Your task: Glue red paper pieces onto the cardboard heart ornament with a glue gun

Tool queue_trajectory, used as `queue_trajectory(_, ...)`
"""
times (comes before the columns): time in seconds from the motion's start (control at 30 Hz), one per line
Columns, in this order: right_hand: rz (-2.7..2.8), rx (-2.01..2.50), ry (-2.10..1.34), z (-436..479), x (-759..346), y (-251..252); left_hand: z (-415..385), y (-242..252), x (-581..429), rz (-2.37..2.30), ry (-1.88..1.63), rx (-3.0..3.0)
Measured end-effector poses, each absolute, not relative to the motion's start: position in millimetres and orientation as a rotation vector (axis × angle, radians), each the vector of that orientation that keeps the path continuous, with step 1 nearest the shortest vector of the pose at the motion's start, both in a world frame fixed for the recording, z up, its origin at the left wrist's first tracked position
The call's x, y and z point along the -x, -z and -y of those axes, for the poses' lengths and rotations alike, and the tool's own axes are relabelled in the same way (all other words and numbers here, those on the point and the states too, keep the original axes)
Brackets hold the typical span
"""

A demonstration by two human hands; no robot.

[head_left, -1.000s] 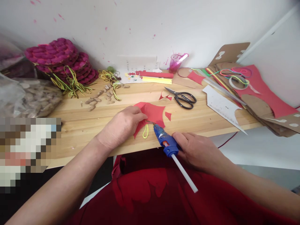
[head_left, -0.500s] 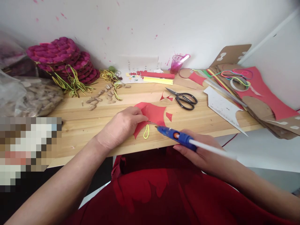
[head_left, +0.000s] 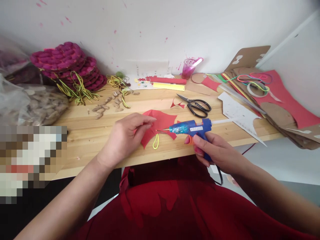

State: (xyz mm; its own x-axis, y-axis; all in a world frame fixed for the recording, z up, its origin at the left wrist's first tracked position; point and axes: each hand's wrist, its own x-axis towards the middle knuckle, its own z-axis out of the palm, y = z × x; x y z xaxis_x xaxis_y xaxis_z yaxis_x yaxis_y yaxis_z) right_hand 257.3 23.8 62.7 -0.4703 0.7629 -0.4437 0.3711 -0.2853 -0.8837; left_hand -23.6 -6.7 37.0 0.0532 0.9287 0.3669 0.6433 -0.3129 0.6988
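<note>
A blue hot glue gun (head_left: 190,129) with a white glue stick in its back is gripped in my right hand (head_left: 212,148). Its metal nozzle points left, close over a red paper piece (head_left: 166,120) on the wooden table. My left hand (head_left: 127,133) hovers at the paper's left side, its thumb and fingers drawn together; what they hold, if anything, is hidden. A yellow cord loop (head_left: 156,141) lies at the paper's near edge. Behind the glue gun rest black-handled scissors (head_left: 197,105) and small red paper scraps (head_left: 177,104).
Stacked magenta mats (head_left: 62,58) and a bag of peanuts (head_left: 42,105) stand at left, with loose peanuts (head_left: 101,108) nearby. A pink-stained cup (head_left: 189,68) stands by the wall. White card (head_left: 237,113), cardboard (head_left: 250,60) and a tape roll (head_left: 257,89) lie at right.
My right hand has turned the glue gun so its side faces up and the nozzle sits further left over the paper. My left hand has shifted slightly left, its fingers lifted a little.
</note>
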Motion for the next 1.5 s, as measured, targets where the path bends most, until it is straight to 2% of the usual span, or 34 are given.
queue_trajectory(0.2,1.218,1.291,-1.912,-42.6,-246.5,-59.1,19.3,-28.5,6.5,-1.498,-1.180,-1.578)
queue_trajectory(0.57,1.092,1.130,-2.155,-52.2,-216.3,-59.6,25.4,-20.6,-17.9,-1.494,-1.416,-1.209)
queue_trajectory(1.03,1.056,1.070,-2.232,-58.2,-212.4,-53.9,40.9,-21.5,-17.1,-1.811,-1.199,-1.936)
queue_trajectory(1.5,1.097,1.043,-2.116,-65.4,-225.8,-40.4,32.1,-19.1,-18.6,-1.752,-1.145,-2.225)
